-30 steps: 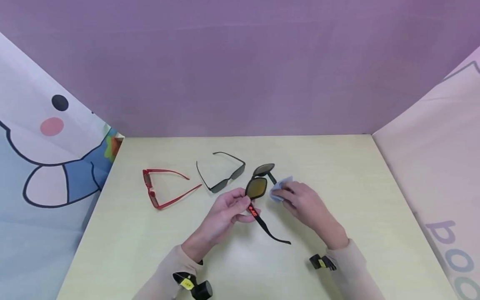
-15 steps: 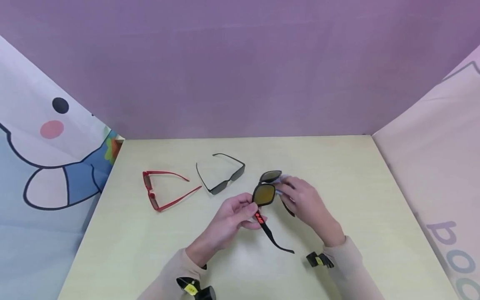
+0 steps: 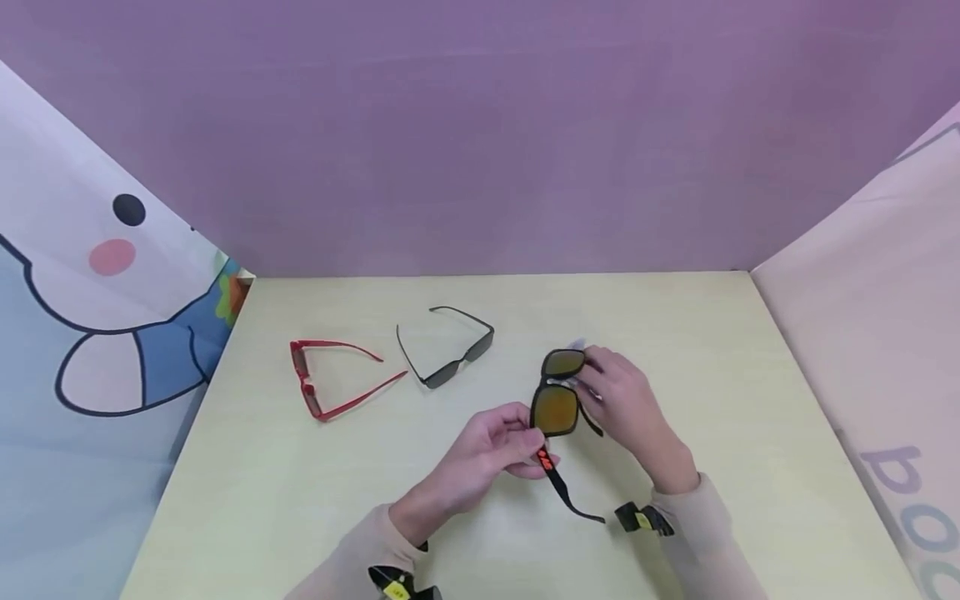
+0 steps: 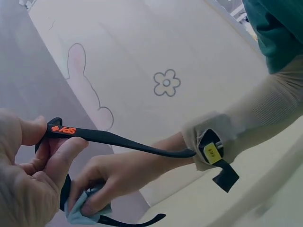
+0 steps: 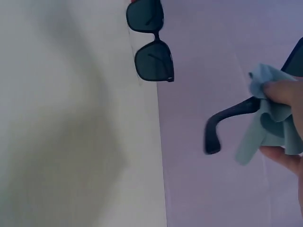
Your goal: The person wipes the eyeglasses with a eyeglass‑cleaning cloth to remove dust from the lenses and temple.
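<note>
Black sunglasses with amber-brown lenses and orange lettering on one arm are held up above the table. My left hand pinches them where the lettered arm meets the frame; that arm points down toward me. In my right hand is a light blue cloth, folded round the other arm of the sunglasses close to the lens. The tip of that arm sticks out past the cloth in both wrist views. From the head view the cloth is mostly hidden behind the lenses and fingers.
On the pale table, left of my hands, lie red-framed sunglasses and dark-framed sunglasses, both with arms unfolded. A purple backdrop rises at the table's far edge, with printed cloth panels on both sides.
The left hand has carried the black sunglasses rightward and a little nearer, their lenses turning more toward the head camera. The cloth has shifted along the far arm toward the lens.
</note>
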`<state>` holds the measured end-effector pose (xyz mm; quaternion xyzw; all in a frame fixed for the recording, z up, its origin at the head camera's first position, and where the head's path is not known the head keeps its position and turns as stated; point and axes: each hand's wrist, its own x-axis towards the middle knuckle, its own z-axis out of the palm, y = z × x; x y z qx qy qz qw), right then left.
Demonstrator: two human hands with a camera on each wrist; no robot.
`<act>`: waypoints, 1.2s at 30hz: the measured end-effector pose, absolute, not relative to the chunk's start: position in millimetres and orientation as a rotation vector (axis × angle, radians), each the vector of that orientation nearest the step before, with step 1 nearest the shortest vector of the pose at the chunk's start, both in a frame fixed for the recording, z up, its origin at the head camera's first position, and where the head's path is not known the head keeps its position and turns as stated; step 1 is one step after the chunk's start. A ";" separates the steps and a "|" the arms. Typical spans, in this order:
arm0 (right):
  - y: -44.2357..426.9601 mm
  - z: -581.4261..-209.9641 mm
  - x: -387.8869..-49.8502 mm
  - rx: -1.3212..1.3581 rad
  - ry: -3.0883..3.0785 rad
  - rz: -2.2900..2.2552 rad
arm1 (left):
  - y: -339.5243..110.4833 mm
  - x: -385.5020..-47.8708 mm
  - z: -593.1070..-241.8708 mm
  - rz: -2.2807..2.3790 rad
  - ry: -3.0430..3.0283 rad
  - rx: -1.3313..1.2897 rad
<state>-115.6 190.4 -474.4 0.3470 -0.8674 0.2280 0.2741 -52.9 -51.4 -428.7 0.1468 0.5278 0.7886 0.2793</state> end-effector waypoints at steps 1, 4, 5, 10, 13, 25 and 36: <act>191.1 -474.0 -115.0 0.935 -2.329 0.621 | -51.2 -52.7 -427.9 2.114 1.415 0.404; 193.1 -478.2 -111.0 0.980 -2.373 0.641 | -55.0 -54.5 -424.7 2.141 1.437 0.412; 193.6 -480.6 -109.3 1.001 -2.402 0.645 | -57.2 -55.5 -423.5 2.156 1.444 0.409; 195.7 -492.2 -102.6 1.055 -2.512 0.636 | -65.7 -59.9 -420.3 2.190 1.466 0.389; 194.3 -490.8 -104.0 1.038 -2.504 0.617 | -65.2 -59.8 -423.1 2.167 1.448 0.395; 187.6 -483.8 -105.9 0.936 -2.351 0.797 | -64.6 -56.7 -420.5 2.148 1.437 0.437; 195.5 -502.2 -93.0 0.868 -2.398 0.949 | -69.0 -61.6 -420.4 2.194 1.469 0.405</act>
